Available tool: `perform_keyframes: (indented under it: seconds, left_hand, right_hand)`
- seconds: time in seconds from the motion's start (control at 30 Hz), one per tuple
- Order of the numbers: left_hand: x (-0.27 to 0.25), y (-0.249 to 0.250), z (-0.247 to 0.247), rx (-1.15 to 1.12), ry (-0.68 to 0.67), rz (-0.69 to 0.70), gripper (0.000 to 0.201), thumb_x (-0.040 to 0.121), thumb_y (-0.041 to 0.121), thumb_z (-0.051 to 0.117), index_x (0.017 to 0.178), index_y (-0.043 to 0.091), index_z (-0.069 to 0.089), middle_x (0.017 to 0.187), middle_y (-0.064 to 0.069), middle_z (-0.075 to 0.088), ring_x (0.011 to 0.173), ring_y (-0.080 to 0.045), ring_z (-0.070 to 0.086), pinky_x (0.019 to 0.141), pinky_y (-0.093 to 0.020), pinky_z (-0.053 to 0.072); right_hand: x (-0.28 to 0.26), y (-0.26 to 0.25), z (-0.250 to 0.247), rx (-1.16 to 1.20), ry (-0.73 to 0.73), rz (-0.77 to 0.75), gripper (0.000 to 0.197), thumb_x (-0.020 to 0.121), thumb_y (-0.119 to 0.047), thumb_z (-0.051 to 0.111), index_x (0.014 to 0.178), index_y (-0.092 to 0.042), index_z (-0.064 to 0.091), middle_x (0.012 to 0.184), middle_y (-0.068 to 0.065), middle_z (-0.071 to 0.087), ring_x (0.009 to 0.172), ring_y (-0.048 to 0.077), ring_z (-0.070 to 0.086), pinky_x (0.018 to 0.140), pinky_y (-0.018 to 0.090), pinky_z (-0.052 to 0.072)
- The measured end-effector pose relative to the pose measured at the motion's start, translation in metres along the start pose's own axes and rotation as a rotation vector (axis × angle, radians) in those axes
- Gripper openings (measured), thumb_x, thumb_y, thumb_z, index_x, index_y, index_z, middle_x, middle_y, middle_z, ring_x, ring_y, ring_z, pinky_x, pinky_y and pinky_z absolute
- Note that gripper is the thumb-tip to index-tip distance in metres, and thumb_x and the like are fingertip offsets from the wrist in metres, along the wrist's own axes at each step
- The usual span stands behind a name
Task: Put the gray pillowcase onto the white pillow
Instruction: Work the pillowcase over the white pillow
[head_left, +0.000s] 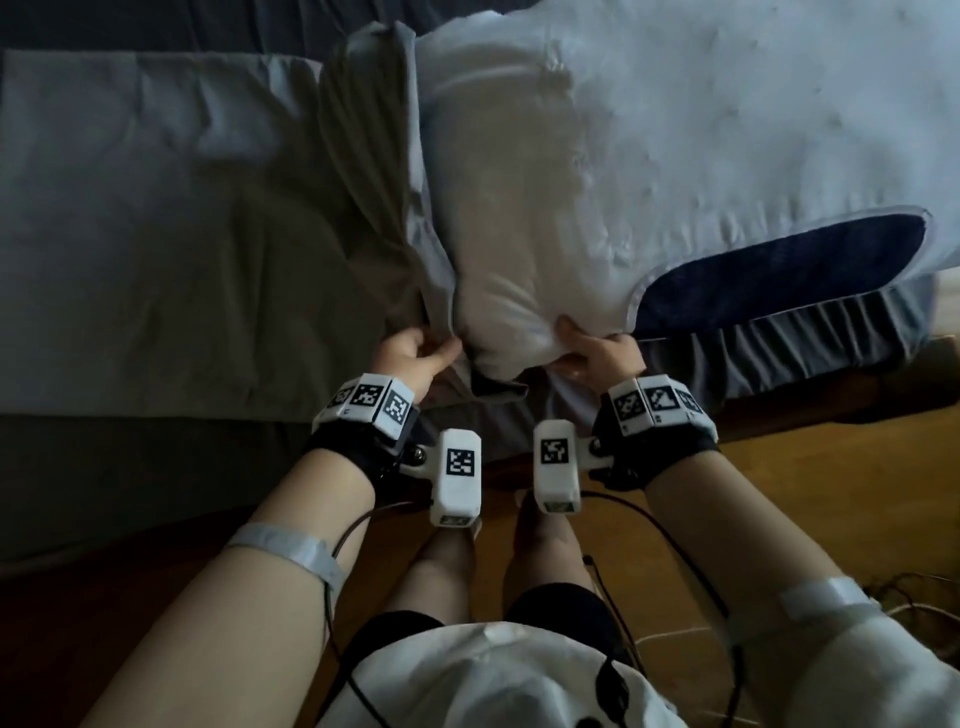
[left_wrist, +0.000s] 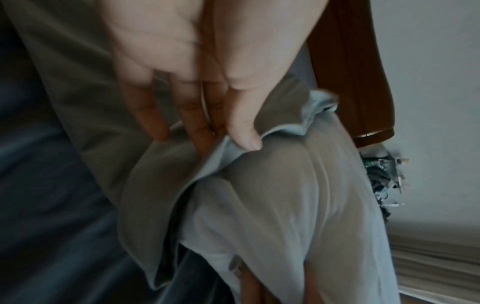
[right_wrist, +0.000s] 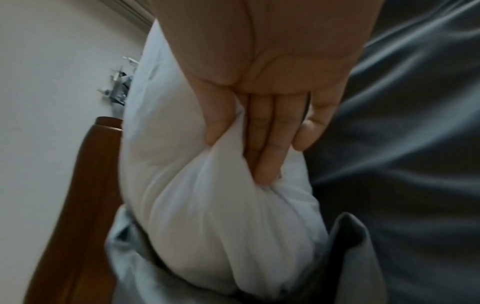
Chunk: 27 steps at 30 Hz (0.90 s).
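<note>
A person stands at the near edge of a bed covered with a gray sheet, both bare forearms stretched out over it and each wrist strapped with a marker-covered camera band. On the left, the left hand pinches the gray pillowcase at its near end, the thumb pressing a fold of the cloth against the fingers; the rest of the case runs away from the hand toward the far edge of the bed, bunched and loose along the pillow's left side. Just right of it, touching the case, the white pillow lies lengthwise, its near end at the bed's near edge and squeezed to a narrow bunch. The right hand grips that bunched end, fingers dug into the stuffing from below and the thumb on top. In the right wrist view the open mouth of the gray case sits beneath the pillow's near end, which is not yet inside. Farther right, a pale quilt with a dark blue underside, one corner turned up, spreads toward the bed's right edge, beside the wooden bed frame.
</note>
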<state>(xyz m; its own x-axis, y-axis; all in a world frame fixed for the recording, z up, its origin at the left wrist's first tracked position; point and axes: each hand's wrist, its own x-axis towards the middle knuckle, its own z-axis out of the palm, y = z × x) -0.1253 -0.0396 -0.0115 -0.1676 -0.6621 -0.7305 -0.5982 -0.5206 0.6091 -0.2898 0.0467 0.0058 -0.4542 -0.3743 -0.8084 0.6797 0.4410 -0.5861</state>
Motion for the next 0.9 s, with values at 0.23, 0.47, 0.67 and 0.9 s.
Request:
perform_keyframes:
  seconds: [0.23, 0.47, 0.67, 0.9]
  left_hand:
    - [-0.004, 0.005, -0.029, -0.199, 0.116, -0.022, 0.012, 0.087, 0.006, 0.057, 0.098, 0.007, 0.061, 0.083, -0.011, 0.065, 0.069, -0.018, 0.062, 0.075, -0.036, 0.053]
    - [-0.006, 0.004, -0.053, -0.022, 0.308, 0.032, 0.029, 0.072, -0.006, 0.063, 0.08, 0.015, 0.046, 0.073, -0.002, 0.05, 0.074, -0.021, 0.05, 0.066, -0.03, 0.041]
    - [-0.023, -0.006, -0.06, 0.022, 0.199, -0.064, 0.038, 0.072, -0.017, 0.052, 0.058, 0.019, 0.051, 0.057, -0.003, 0.048, 0.053, -0.018, 0.045, 0.051, -0.022, 0.042]
    - [-0.033, 0.018, -0.051, -0.073, -0.129, -0.093, 0.05, 0.07, -0.011, 0.068, 0.113, 0.013, 0.06, 0.074, -0.003, 0.066, 0.064, -0.011, 0.061, 0.05, -0.007, 0.048]
  right_hand:
    - [-0.012, -0.026, 0.019, 0.021, -0.159, -0.117, 0.006, 0.085, -0.002, 0.058, 0.079, -0.003, 0.059, 0.08, 0.012, 0.062, 0.058, 0.021, 0.066, 0.058, 0.033, 0.059]
    - [-0.015, -0.025, 0.021, 0.055, -0.131, -0.118, 0.007, 0.086, 0.0, 0.057, 0.08, -0.003, 0.059, 0.083, 0.013, 0.061, 0.066, 0.024, 0.065, 0.06, 0.037, 0.059]
    - [-0.021, -0.037, 0.019, 0.122, -0.147, -0.146, 0.01, 0.088, 0.003, 0.052, 0.081, -0.001, 0.057, 0.079, 0.012, 0.06, 0.067, 0.025, 0.063, 0.062, 0.04, 0.058]
    - [-0.032, -0.072, 0.033, 0.222, -0.257, -0.169, 0.012, 0.09, 0.001, 0.049, 0.081, 0.003, 0.056, 0.052, 0.005, 0.065, 0.052, 0.02, 0.066, 0.06, 0.036, 0.059]
